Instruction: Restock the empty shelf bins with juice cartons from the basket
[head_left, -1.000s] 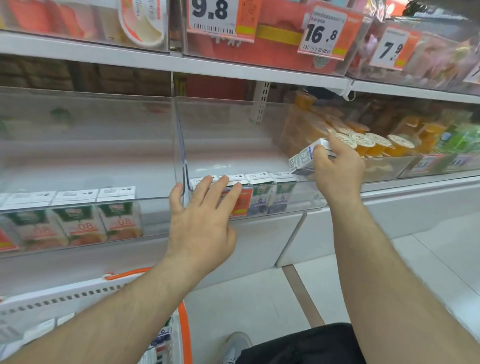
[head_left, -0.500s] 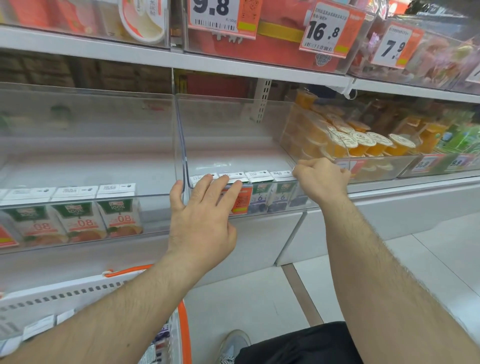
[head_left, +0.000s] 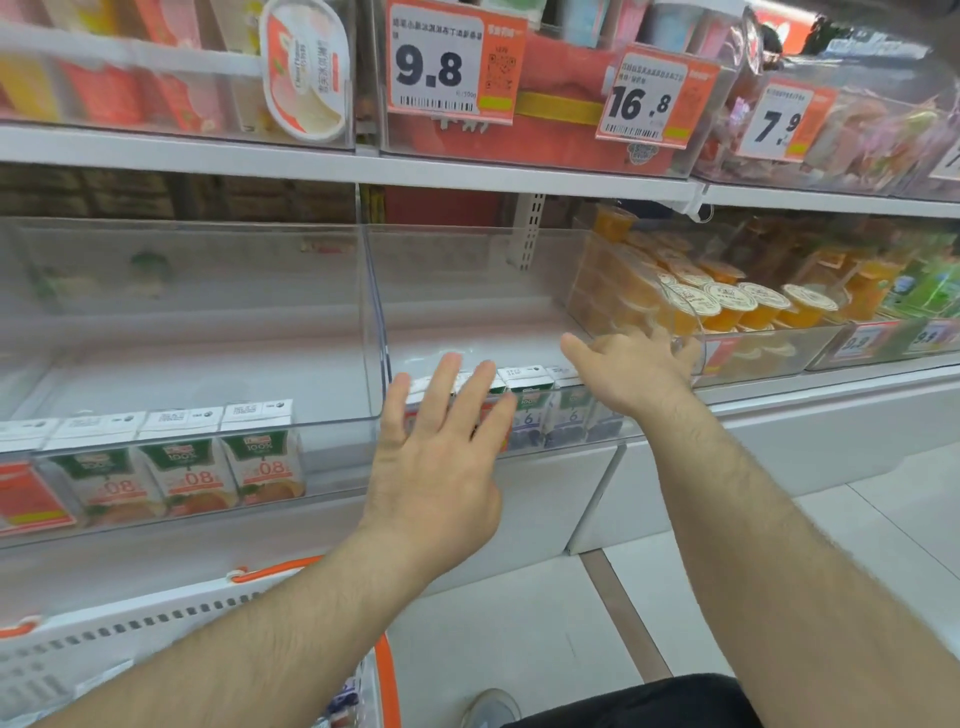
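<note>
Fingers (head_left: 470, 387) of the left hand (head_left: 436, 457) are straight and slightly spread, lying flat against the clear front of the middle bin (head_left: 467, 291); the right hand (head_left: 631, 371) is open too, thumb out, holding nothing, just above the right end of the carton row (head_left: 535, 405). Its far fingertips are blurred against the neighbouring bin wall, so whether they touch it I cannot tell.

The row stands upright along the bin's front wall, cartons side by side. To do this step well, I judge the left palm should steady the front while the right squares the end carton flush with its neighbours — then go down for another from the basket (head_left: 156, 618) at lower left.

There is only the head view. The bin floor behind the row is bare white shelf. The left bin (head_left: 182, 322) holds orange cartons (head_left: 218, 467) at its front; jelly cups (head_left: 727, 304) fill the bin to the right. Price tags (head_left: 441, 65) hang above — pale tiled floor (head_left: 545, 623) lies below.
</note>
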